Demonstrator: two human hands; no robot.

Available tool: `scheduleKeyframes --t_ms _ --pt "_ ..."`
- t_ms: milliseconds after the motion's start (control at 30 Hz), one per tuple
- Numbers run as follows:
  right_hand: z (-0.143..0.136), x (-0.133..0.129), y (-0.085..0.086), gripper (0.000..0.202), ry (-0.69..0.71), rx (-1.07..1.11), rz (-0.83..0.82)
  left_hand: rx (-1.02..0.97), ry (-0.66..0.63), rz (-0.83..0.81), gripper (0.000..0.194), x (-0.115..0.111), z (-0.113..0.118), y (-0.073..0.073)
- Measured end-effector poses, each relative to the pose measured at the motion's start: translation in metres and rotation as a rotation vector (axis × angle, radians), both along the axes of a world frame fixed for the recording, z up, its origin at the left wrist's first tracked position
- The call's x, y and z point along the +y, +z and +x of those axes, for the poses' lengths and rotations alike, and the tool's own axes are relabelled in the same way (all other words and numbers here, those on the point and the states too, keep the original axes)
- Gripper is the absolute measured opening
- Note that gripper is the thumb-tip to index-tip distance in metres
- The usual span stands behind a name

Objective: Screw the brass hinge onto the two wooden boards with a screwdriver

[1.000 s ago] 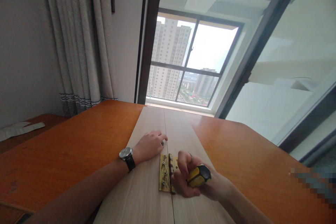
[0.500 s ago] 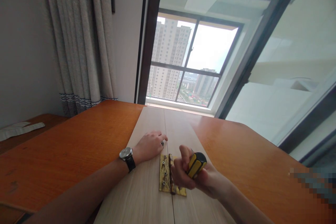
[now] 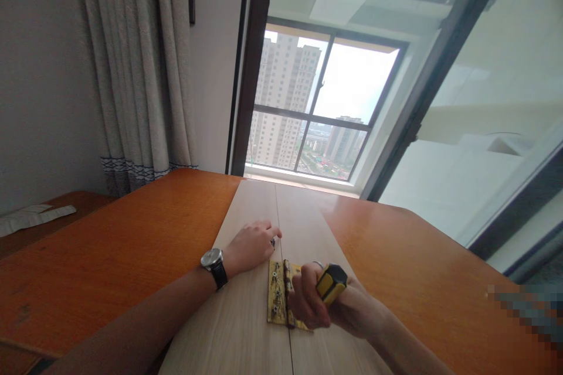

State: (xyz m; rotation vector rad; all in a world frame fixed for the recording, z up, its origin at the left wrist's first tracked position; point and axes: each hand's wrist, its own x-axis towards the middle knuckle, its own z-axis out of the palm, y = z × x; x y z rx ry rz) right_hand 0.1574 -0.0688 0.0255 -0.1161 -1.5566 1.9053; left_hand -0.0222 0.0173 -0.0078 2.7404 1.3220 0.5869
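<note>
With right hand (image 3: 310, 302), gripping yellow-and-black handle (image 3: 333, 282) above hinge (image 3: 276, 299), with tip hidden. With left hand (image 3: 251, 246), resting on pale boards (image 3: 237, 322), just beyond hinge; cannot tell whether pinching small metal bits (image 3: 273, 242). Seemingly working at hinge, laid across seam; next, needing steady grip, alignment.

Left hand (image 3: 250, 246) palm-down, right (image 3: 311, 297) clenched

The right hand (image 3: 317, 297) partly blocks the hinge's right leaf (image 3: 301, 324).
</note>
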Motion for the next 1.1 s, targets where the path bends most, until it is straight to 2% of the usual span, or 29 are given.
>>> scheduleKeyframes --t_ms 100,267,467,733,867,967,1100 --pt "0.0006 0.0005 -0.0019 0.047 -0.056 -0.037 -0.011 0.008 0.003 0.007 0.027 0.0005 0.0002 -0.0005" --pt "0.0031 0.0026 -0.0046 0.042 -0.074 0.007 -0.102 0.008 0.005 0.01 0.029 0.0007 0.0003 -0.001" --pt "0.0072 0.0033 -0.0014 0.039 0.015 -0.039 -0.094 0.003 0.008 -0.002 0.029 0.0 0.0002 0.0002" --pt "0.0064 0.007 -0.0064 0.039 -0.035 -0.004 -0.108 0.023 0.009 -0.008 0.029 0.0008 0.0001 -0.0007" --pt "0.0035 0.0069 -0.0081 0.04 -0.014 0.006 -0.043 0.014 0.011 -0.015 0.029 0.0006 0.0004 -0.0008" --pt "0.0025 0.0068 -0.009 0.04 -0.057 0.025 -0.006 0.012 0.012 -0.015 0.03 0.0004 0.0004 -0.0008" --pt "0.0047 0.0066 -0.0098 0.043 -0.067 -0.001 -0.045 0.037 0.013 -0.012 0.031 -0.0002 0.0004 -0.0001"
